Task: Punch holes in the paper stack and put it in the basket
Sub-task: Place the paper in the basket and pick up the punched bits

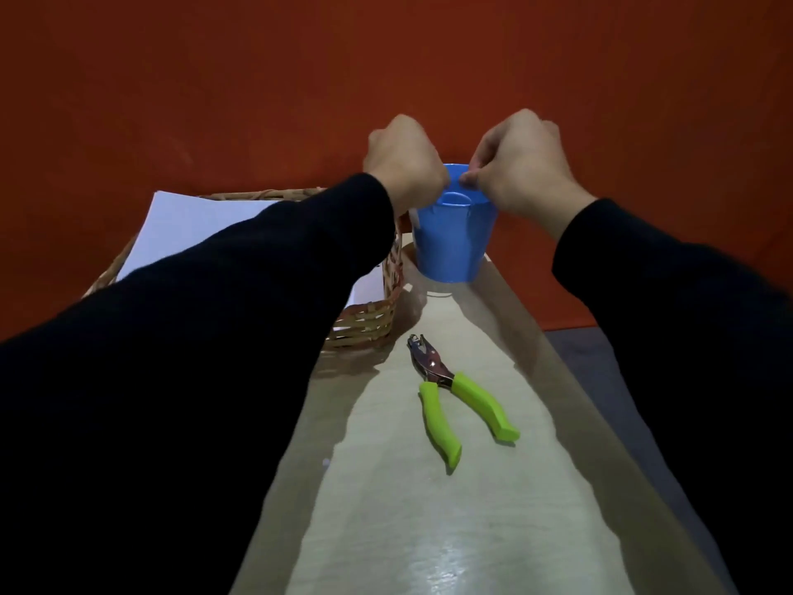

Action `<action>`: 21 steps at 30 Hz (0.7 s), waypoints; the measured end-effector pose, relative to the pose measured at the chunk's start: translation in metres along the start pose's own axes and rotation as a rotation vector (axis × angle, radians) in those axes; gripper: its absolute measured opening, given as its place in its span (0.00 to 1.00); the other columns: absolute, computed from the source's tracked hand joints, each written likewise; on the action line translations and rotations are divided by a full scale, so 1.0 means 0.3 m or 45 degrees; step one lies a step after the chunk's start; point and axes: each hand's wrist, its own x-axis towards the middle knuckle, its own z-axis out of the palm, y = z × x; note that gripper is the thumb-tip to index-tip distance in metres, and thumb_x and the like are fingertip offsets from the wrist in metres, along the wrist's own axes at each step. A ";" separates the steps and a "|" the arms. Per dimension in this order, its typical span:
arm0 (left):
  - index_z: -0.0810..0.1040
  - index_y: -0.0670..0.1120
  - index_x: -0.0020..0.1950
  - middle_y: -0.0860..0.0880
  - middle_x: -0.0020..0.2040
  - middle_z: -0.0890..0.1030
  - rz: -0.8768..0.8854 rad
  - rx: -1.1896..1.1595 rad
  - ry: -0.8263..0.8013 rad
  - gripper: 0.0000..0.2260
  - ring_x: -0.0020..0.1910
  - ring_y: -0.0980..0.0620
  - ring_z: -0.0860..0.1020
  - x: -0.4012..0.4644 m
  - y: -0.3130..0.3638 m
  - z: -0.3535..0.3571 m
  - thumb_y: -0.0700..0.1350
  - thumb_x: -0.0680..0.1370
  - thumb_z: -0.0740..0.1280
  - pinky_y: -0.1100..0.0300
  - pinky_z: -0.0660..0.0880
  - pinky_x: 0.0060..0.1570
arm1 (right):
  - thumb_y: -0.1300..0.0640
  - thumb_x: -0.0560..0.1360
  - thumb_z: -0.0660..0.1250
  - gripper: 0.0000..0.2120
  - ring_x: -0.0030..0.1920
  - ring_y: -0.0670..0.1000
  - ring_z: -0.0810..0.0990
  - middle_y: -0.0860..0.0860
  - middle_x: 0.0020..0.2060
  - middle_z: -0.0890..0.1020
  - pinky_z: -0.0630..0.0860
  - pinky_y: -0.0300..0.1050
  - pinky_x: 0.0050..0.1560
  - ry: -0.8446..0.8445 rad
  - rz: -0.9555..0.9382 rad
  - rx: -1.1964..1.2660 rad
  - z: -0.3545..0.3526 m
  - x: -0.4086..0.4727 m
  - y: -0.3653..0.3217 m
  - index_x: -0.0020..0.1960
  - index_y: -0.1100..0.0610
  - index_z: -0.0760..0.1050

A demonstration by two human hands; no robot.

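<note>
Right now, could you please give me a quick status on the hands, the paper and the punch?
Both hands, left and right, at bucket rim. Paper in basket. Punch idle on table, nothing in the way.

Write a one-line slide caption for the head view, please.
Both hands at the blue bucket's rim; hole punch beside the basket.

Two hands (403, 161) (521, 165), one blue bucket (450, 242), one basket (369, 324), one punch (455, 392), one paper stack (189, 234).
</note>
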 end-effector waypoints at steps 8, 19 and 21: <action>0.83 0.50 0.42 0.58 0.35 0.78 0.228 -0.027 0.300 0.08 0.35 0.62 0.76 -0.142 -0.007 -0.121 0.54 0.74 0.76 0.69 0.69 0.34 | 0.52 0.73 0.72 0.04 0.40 0.49 0.78 0.48 0.38 0.81 0.78 0.49 0.46 0.352 -0.378 0.110 -0.001 -0.140 -0.055 0.45 0.52 0.81; 0.88 0.52 0.49 0.59 0.41 0.84 0.536 0.259 -0.012 0.05 0.40 0.59 0.80 -0.863 -0.414 -0.487 0.49 0.77 0.72 0.59 0.77 0.40 | 0.49 0.78 0.63 0.13 0.41 0.50 0.79 0.50 0.42 0.79 0.73 0.46 0.41 -0.685 -1.093 -0.059 0.144 -0.755 -0.071 0.44 0.54 0.83; 0.88 0.54 0.51 0.60 0.44 0.84 0.404 0.315 -0.045 0.04 0.44 0.59 0.80 -0.935 -0.502 -0.503 0.50 0.77 0.74 0.57 0.78 0.43 | 0.47 0.79 0.64 0.14 0.41 0.49 0.79 0.49 0.40 0.79 0.71 0.44 0.44 -0.687 -1.017 -0.025 0.150 -0.768 -0.066 0.43 0.54 0.83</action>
